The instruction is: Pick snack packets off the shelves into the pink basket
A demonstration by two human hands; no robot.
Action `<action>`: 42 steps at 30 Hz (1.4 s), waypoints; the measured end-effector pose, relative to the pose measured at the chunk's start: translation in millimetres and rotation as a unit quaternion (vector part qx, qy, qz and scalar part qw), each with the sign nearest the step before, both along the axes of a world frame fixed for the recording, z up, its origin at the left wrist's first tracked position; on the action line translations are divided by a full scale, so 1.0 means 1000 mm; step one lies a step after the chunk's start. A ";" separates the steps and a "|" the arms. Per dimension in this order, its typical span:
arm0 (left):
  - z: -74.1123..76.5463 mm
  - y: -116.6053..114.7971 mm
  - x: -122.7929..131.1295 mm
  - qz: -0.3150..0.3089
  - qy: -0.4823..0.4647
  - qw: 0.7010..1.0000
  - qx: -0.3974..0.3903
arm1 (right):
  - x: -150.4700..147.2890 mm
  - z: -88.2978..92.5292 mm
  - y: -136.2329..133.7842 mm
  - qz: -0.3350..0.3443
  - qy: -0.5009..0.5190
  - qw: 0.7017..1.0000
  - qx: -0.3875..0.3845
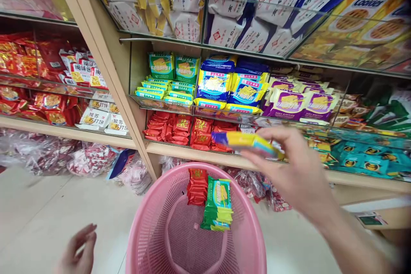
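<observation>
The right hand (297, 173) reaches in from the near right and holds a yellow-and-blue packet (245, 141) above the far rim of a pink basket (150, 231). The fingers pinch the packet's right end, thumb below and fingertips on top, while the rest of the packet sticks out free to the left. Its long axis runs left to right, nearly level, with the right end dipping a little (motion blur softens its edges, so the print cannot be read). It hangs in the air just in front of the wooden shelf edge (199, 154), clear of the basket.

The left hand (78, 252) sits low at the near left, beside the basket but apart from it. Its fingers are loosely curled and hold nothing.

Inside the basket, against the far wall, a red stack of packets (197, 186) lies to the left of a green stack of packets (218, 205), the two touching. On the shelves behind are more blue-and-yellow packets (231, 87), directly above the held one, and red packets (180, 130) to its left.
</observation>
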State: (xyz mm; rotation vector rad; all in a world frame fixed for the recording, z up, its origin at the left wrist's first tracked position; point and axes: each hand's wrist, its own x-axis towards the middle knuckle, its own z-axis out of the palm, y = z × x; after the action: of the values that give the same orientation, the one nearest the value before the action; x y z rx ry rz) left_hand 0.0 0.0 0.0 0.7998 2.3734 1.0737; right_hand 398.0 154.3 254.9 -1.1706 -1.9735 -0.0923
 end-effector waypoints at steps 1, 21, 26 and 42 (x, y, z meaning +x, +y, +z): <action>0.016 0.007 0.002 0.005 0.003 0.999 0.033 | -0.006 -0.015 -0.011 0.016 0.022 0.999 -0.040; 0.105 0.046 0.133 -0.533 -0.224 0.811 -0.092 | -0.079 -0.172 -0.102 0.146 0.218 0.749 -0.608; 0.087 0.049 0.125 -0.505 -0.343 0.785 -0.103 | -0.067 -0.178 -0.104 0.139 0.206 0.746 -0.618; 0.048 0.101 0.139 -0.313 -0.491 0.793 -0.180 | -0.022 -0.192 -0.115 0.034 0.104 0.803 -0.586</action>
State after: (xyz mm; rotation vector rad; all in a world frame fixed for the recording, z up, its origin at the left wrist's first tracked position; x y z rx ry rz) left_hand 139.3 100.5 48.2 0.5836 1.2078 0.4993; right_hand 375.8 39.8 62.8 -1.7081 -1.8037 1.4226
